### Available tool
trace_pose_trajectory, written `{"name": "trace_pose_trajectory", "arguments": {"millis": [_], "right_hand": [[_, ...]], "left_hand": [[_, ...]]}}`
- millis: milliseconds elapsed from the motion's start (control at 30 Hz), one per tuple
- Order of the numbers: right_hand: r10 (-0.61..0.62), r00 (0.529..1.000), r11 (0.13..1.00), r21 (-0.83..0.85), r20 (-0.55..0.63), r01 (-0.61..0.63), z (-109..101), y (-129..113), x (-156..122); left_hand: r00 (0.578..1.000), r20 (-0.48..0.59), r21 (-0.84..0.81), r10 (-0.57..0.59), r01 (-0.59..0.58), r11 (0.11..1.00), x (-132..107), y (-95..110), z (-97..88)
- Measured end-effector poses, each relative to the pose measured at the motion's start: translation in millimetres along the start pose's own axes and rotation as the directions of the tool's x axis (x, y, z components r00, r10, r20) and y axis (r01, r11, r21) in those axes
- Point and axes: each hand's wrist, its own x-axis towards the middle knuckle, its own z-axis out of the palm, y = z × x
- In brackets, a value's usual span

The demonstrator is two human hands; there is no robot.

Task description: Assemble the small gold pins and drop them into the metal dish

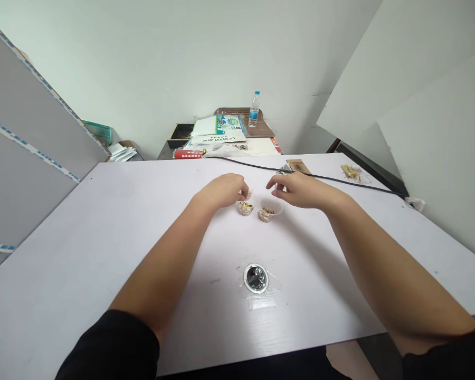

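My left hand (227, 190) is over the white table, its fingers curled together and pointing down at a small clear cup (245, 209) with gold-coloured pieces in it. What its fingertips hold, if anything, is too small to make out. Part of another small cup (249, 195) shows just behind those fingertips. To the right, my right hand (296, 190) hovers with thumb and index finger apart and nothing visible between them. Below its fingertips stands another small clear cup (266, 214) with gold-coloured pieces, next to a larger see-through rim.
A round metal-rimmed table insert (256, 278) lies nearer me, with clear tape around it. A black cable (253, 165) crosses the back of the table. Behind are a brown packet (298, 167), a gold bundle (350, 171), a water bottle (254, 110) and a red roll (188, 153).
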Motion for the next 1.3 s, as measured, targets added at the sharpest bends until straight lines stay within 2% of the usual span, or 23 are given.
{"name": "trace_pose_trajectory", "arguments": {"millis": [133,233,333,400,433,500,600,700,800,1000,1300], "right_hand": [[0.001,0.996,1.0,-0.022,0.093,0.001,-11.2,6.9,-2.3],[-0.032,0.992,0.999,0.032,0.123,0.029,-19.0,5.4,-3.5],[-0.03,0.999,0.996,0.09,0.014,0.028,-17.5,-4.1,-2.0],[-0.093,0.991,0.992,0.077,-0.096,0.1,-9.7,-13.3,0.9],[-0.139,0.986,0.988,0.058,-0.095,0.145,-4.5,-18.3,2.8],[-0.183,0.983,0.983,-0.024,-0.023,0.182,5.7,-28.5,7.3],[-0.143,0.986,0.961,-0.226,0.088,0.16,14.8,-43.4,16.0],[-0.139,0.984,0.927,-0.334,0.114,0.169,15.7,-57.9,27.0],[-0.149,0.977,0.898,-0.392,0.152,0.198,14.9,-71.8,37.9],[-0.08,0.965,0.854,-0.482,0.25,0.195,20.2,-88.7,50.6],[-0.124,0.925,0.832,-0.47,0.359,0.294,29.3,-82.1,61.2]], "left_hand": [[1.0,0.002,0.025,-0.028,0.027,0.999,5.7,12.0,6.7],[0.999,-0.017,0.035,-0.028,0.029,0.999,6.4,17.5,8.1],[0.998,-0.059,0.037,-0.008,0.01,0.999,5.1,17.0,7.4],[0.994,-0.111,0.03,-0.003,0.006,1.0,3.4,13.2,5.0],[0.991,-0.135,0.023,-0.009,0.012,1.0,2.3,10.4,3.0],[0.984,-0.173,0.0,-0.052,0.053,0.999,-0.9,3.6,-2.8],[0.955,-0.253,-0.055,-0.157,0.148,0.987,-8.4,-7.6,-14.0],[0.913,-0.336,-0.139,-0.229,0.193,0.971,-16.6,-16.4,-23.3],[0.904,-0.335,-0.183,-0.264,0.212,0.96,-21.8,-19.9,-27.6],[0.925,-0.309,-0.239,-0.219,0.148,0.96,-25.1,-15.1,-30.3],[0.929,-0.319,-0.246,-0.189,0.111,0.963,-24.9,-17.0,-30.4]]}}
